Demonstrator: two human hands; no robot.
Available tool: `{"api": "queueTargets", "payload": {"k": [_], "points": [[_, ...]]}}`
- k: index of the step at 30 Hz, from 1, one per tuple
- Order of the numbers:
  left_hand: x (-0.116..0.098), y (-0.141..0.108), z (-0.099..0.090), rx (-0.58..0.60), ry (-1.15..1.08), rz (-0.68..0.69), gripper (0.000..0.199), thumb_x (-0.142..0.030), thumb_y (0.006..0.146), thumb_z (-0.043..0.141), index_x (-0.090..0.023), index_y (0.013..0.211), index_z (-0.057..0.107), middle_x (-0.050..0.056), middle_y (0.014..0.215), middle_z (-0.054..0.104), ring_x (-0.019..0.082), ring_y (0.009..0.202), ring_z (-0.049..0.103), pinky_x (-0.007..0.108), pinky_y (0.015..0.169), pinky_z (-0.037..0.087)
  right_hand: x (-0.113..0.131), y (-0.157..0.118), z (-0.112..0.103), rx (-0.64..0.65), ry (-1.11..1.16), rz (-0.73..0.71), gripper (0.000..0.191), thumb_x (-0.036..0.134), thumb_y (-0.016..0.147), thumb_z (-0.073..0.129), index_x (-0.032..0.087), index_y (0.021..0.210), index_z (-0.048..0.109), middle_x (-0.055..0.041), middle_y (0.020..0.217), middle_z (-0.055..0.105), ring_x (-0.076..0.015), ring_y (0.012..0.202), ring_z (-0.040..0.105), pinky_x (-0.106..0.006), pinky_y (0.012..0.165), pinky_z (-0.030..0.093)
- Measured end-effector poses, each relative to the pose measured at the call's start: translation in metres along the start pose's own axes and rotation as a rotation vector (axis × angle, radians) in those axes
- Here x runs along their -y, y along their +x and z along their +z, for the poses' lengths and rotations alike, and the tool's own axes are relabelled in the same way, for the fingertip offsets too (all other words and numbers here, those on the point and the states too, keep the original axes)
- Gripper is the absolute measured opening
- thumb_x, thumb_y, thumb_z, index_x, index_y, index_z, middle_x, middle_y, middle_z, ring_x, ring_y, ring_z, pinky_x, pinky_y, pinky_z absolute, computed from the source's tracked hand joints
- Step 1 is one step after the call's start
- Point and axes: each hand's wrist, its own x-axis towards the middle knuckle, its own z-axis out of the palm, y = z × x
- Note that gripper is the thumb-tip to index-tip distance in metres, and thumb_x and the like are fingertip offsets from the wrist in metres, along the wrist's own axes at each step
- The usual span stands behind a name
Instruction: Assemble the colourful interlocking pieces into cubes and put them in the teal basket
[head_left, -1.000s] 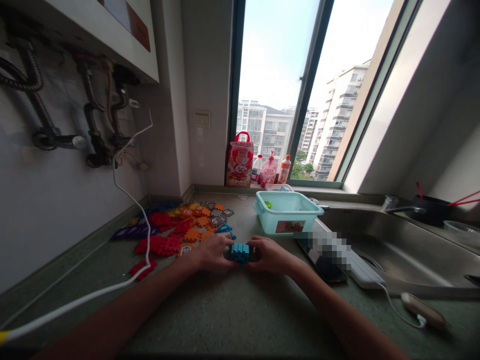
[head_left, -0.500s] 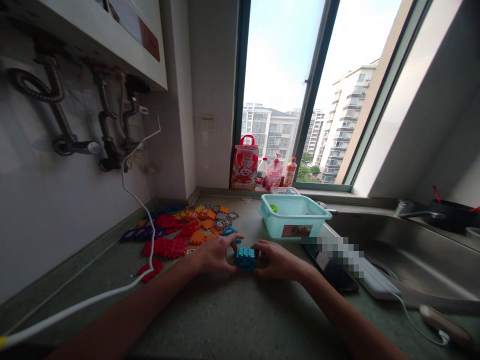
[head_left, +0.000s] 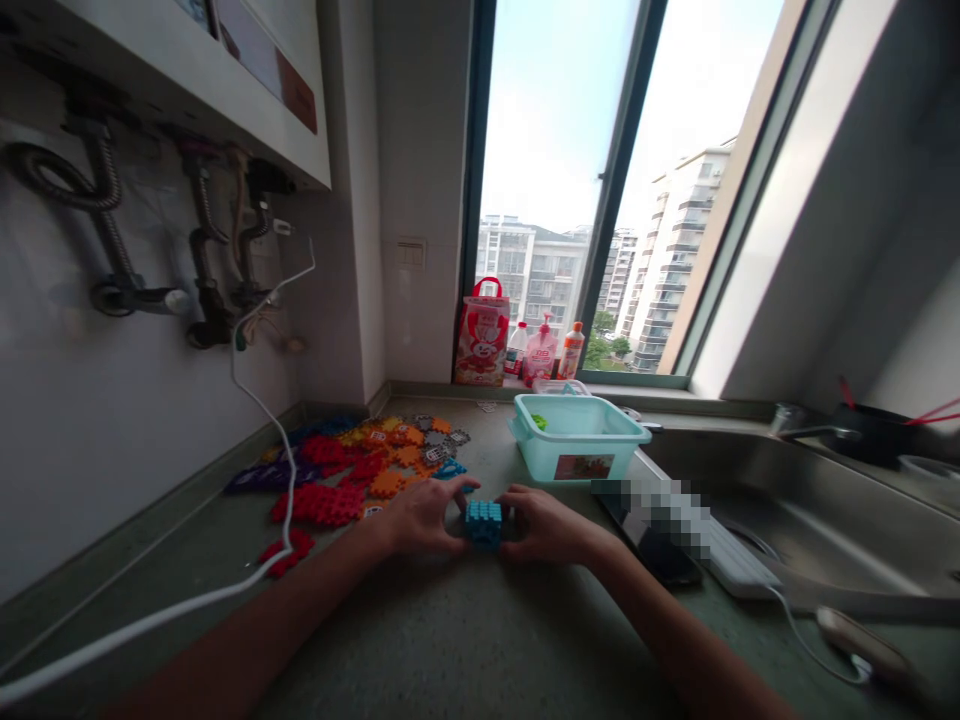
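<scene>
A blue cube of knobbly interlocking toy blocks (head_left: 484, 522) sits low over the counter, between my two hands. My left hand (head_left: 426, 518) curls round its left side, thumb at the lower edge and forefinger arched above. On the other side, my right hand (head_left: 546, 526) closes on the cube with bent fingers and thumb. The fingertips' exact contact is partly hidden. Just beyond my left hand lies a loose blue piece (head_left: 450, 468), partly covered by the fingers.
Red gear-shaped pieces (head_left: 330, 503) and orange ones (head_left: 388, 484) spread leftward, crossed by a white cable (head_left: 289, 480). A turquoise tub (head_left: 581, 440) holds something green. Right of it are a black phone (head_left: 652, 545), a white power strip (head_left: 739, 560) and a steel sink (head_left: 847, 500).
The whole view has shifted slightly, so everything appears a little further left and lower. Both hands stay around the blue cube, with little visible change in their grip.
</scene>
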Motion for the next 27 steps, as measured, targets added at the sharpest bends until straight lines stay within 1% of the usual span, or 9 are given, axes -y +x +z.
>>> {"api": "queueTargets", "payload": {"k": [5, 10, 12, 15, 17, 19, 21, 23, 27], "points": [[0.002, 0.001, 0.0, -0.012, 0.018, -0.018, 0.079, -0.045, 0.074, 0.08, -0.025, 0.146, 0.055, 0.003, 0.116, 0.077, 0.029, 0.109, 0.072, 0.033, 0.092, 0.053, -0.006, 0.001, -0.004, -0.006, -0.066, 0.047, 0.051, 0.045, 0.071, 0.09, 0.019, 0.112, 0.075, -0.0037, 0.101, 0.067, -0.0167, 0.08, 0.061, -0.027, 0.075, 0.049], [0.002, 0.004, -0.004, 0.022, 0.021, -0.009, 0.077, -0.048, 0.076, 0.077, -0.025, 0.146, 0.055, 0.003, 0.108, 0.078, 0.027, 0.098, 0.074, 0.032, 0.085, 0.054, -0.008, 0.0, -0.009, 0.019, -0.109, 0.055, 0.054, 0.05, 0.072, 0.09, 0.02, 0.114, 0.076, -0.0051, 0.105, 0.068, -0.0183, 0.085, 0.063, -0.027, 0.078, 0.049], [0.002, 0.005, -0.005, 0.023, 0.036, -0.005, 0.074, -0.05, 0.077, 0.078, -0.024, 0.143, 0.059, 0.005, 0.113, 0.078, 0.028, 0.103, 0.074, 0.033, 0.088, 0.054, -0.006, 0.0, -0.012, 0.027, -0.111, 0.054, 0.055, 0.051, 0.073, 0.09, 0.02, 0.116, 0.075, -0.0058, 0.107, 0.068, -0.0193, 0.087, 0.063, -0.027, 0.079, 0.05], [0.005, 0.005, -0.007, 0.009, 0.064, 0.028, 0.063, -0.052, 0.078, 0.077, -0.026, 0.134, 0.067, 0.006, 0.123, 0.076, 0.029, 0.109, 0.072, 0.033, 0.091, 0.053, -0.005, -0.001, -0.015, 0.032, -0.1, 0.053, 0.056, 0.053, 0.073, 0.089, 0.02, 0.115, 0.075, -0.006, 0.108, 0.069, -0.0202, 0.089, 0.065, -0.028, 0.079, 0.05], [0.006, 0.004, -0.007, 0.01, 0.077, 0.043, 0.061, -0.052, 0.078, 0.076, -0.027, 0.133, 0.068, 0.006, 0.121, 0.076, 0.027, 0.101, 0.074, 0.032, 0.087, 0.054, -0.006, -0.002, -0.015, 0.038, -0.094, 0.059, 0.056, 0.054, 0.073, 0.09, 0.02, 0.116, 0.075, -0.0057, 0.107, 0.069, -0.0204, 0.089, 0.065, -0.028, 0.08, 0.051], [0.007, 0.003, -0.007, 0.012, 0.082, 0.044, 0.064, -0.049, 0.077, 0.077, -0.027, 0.135, 0.067, 0.004, 0.115, 0.077, 0.024, 0.09, 0.074, 0.031, 0.082, 0.054, -0.008, -0.001, -0.014, 0.035, -0.093, 0.062, 0.06, 0.054, 0.072, 0.09, 0.021, 0.12, 0.074, -0.0059, 0.109, 0.069, -0.021, 0.091, 0.066, -0.028, 0.082, 0.051], [0.007, 0.003, -0.007, 0.0, 0.078, 0.042, 0.068, -0.045, 0.074, 0.077, -0.026, 0.138, 0.065, 0.003, 0.113, 0.078, 0.023, 0.087, 0.074, 0.03, 0.082, 0.054, -0.009, 0.0, -0.01, 0.021, -0.084, 0.043, 0.066, 0.053, 0.072, 0.09, 0.021, 0.127, 0.071, -0.0069, 0.114, 0.068, -0.0222, 0.094, 0.066, -0.03, 0.084, 0.052], [0.008, 0.003, -0.007, -0.007, 0.064, 0.048, 0.072, -0.042, 0.073, 0.078, -0.026, 0.141, 0.061, 0.003, 0.113, 0.078, 0.024, 0.091, 0.074, 0.03, 0.084, 0.054, -0.01, 0.002, -0.006, -0.002, -0.058, -0.004, 0.07, 0.048, 0.071, 0.09, 0.021, 0.132, 0.069, -0.0077, 0.116, 0.068, -0.0234, 0.096, 0.067, -0.031, 0.087, 0.053], [0.009, 0.004, -0.008, 0.025, 0.008, 0.058, 0.078, -0.043, 0.073, 0.079, -0.027, 0.145, 0.055, 0.003, 0.118, 0.077, 0.023, 0.094, 0.074, 0.027, 0.08, 0.054, -0.009, 0.006, 0.002, -0.046, 0.034, -0.087, 0.066, 0.035, 0.071, 0.088, 0.02, 0.132, 0.067, -0.0074, 0.113, 0.071, -0.0234, 0.095, 0.067, -0.032, 0.086, 0.053]]}}
